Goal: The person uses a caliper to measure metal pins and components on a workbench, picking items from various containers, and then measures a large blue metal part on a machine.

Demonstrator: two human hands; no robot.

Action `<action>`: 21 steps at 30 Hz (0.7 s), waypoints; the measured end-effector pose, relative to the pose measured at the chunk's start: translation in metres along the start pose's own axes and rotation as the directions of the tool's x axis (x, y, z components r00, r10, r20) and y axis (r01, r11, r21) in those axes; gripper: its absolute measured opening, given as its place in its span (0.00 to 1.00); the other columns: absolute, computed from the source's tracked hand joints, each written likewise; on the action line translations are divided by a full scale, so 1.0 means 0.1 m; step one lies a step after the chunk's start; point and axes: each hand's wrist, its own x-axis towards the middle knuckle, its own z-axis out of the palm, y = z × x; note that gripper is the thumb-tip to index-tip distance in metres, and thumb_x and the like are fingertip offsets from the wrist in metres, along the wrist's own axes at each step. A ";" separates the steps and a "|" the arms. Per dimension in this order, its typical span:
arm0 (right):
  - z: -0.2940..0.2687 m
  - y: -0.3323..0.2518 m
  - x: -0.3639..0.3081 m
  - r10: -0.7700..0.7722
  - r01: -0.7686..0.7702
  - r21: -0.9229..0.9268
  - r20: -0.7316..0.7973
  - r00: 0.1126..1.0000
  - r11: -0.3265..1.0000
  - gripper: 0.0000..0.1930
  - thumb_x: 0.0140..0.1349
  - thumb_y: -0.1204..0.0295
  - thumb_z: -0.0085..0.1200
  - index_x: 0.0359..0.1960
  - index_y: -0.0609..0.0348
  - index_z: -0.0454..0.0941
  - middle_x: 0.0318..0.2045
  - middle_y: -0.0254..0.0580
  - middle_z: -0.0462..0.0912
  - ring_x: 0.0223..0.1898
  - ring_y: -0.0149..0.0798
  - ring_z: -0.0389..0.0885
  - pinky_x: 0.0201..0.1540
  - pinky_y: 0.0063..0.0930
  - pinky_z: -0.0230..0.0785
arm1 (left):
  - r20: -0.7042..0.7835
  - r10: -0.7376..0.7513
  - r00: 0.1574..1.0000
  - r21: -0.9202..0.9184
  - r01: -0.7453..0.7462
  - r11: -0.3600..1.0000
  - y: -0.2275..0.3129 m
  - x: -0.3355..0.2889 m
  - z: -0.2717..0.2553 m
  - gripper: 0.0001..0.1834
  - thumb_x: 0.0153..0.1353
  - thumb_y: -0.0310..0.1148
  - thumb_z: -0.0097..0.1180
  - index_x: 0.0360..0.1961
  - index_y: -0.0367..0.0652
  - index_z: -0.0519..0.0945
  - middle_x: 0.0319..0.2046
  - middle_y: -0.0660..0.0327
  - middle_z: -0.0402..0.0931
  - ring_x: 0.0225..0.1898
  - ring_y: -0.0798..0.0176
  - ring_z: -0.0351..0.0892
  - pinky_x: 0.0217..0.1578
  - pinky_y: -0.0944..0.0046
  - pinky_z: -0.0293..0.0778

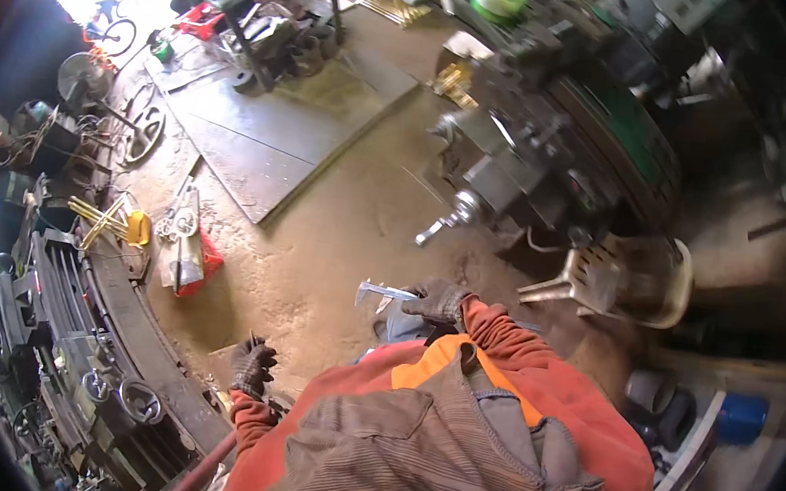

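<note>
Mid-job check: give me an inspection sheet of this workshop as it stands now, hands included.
Surface: dusty concrete floor, steel plate lying flat on it.
Job's things: caliper held by right hand; small dark item, too small to tell, in left hand.
Clutter: red box, yellow tool, handwheels.
Hands: both gloved, fingers closed.
Cables: tangled wires at far left.
Surroundings: lathe left, machine right, plastic chair.

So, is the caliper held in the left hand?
No, the gloved right hand holds the caliper, while the left hand grips a small dark object.
</note>
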 end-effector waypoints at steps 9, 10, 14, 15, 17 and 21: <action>-0.65 -1.29 2.27 -0.212 0.210 -0.037 -0.083 0.974 0.977 0.24 0.59 0.53 0.65 0.50 0.57 0.85 0.36 0.54 0.88 0.36 0.46 0.85 0.43 0.41 0.75 | 0.089 -0.352 0.932 0.141 0.338 0.930 -0.07 1.09 -0.39 0.19 0.68 0.50 0.57 0.48 0.47 0.77 0.33 0.54 0.85 0.28 0.55 0.85 0.22 0.53 0.78; -0.84 -1.67 2.43 -0.205 0.205 -0.057 -0.002 0.979 0.977 0.24 0.59 0.53 0.65 0.49 0.58 0.85 0.37 0.53 0.88 0.37 0.46 0.86 0.43 0.41 0.75 | 0.081 -0.370 0.926 0.201 0.348 0.916 0.04 1.11 -0.38 0.19 0.68 0.49 0.58 0.48 0.46 0.78 0.32 0.54 0.85 0.28 0.55 0.85 0.23 0.53 0.78; -1.37 -2.37 3.32 -0.135 0.141 -0.071 0.085 0.987 0.987 0.24 0.59 0.52 0.64 0.48 0.58 0.85 0.36 0.53 0.88 0.37 0.47 0.86 0.42 0.40 0.75 | 0.105 -0.285 0.953 0.311 0.241 0.920 0.93 1.79 -0.09 0.19 0.66 0.48 0.58 0.46 0.44 0.80 0.31 0.55 0.85 0.28 0.56 0.84 0.24 0.54 0.78; -1.52 -2.59 3.46 -0.120 0.125 -0.055 0.079 0.990 0.991 0.24 0.59 0.52 0.64 0.48 0.58 0.85 0.36 0.53 0.88 0.37 0.47 0.86 0.42 0.40 0.75 | 0.103 -0.268 0.958 0.324 0.222 0.919 1.16 1.92 -0.10 0.19 0.66 0.48 0.58 0.45 0.44 0.80 0.31 0.55 0.84 0.28 0.56 0.84 0.24 0.54 0.78; -1.81 -2.96 3.77 -0.287 0.284 -0.157 0.004 0.958 0.946 0.25 0.59 0.52 0.64 0.50 0.57 0.85 0.40 0.53 0.88 0.41 0.47 0.86 0.46 0.40 0.76 | 0.103 -0.237 0.966 0.333 0.191 0.923 1.55 2.13 -0.22 0.18 0.65 0.47 0.59 0.44 0.43 0.81 0.30 0.55 0.84 0.27 0.56 0.84 0.24 0.55 0.78; -2.32 -3.31 4.19 -0.315 0.309 -0.065 -0.124 0.941 0.949 0.26 0.59 0.54 0.64 0.53 0.59 0.83 0.46 0.53 0.87 0.46 0.47 0.86 0.50 0.39 0.76 | 0.024 -0.193 0.981 0.366 0.171 0.915 2.34 2.58 -0.73 0.18 0.63 0.46 0.59 0.42 0.41 0.83 0.29 0.56 0.84 0.27 0.57 0.84 0.25 0.56 0.78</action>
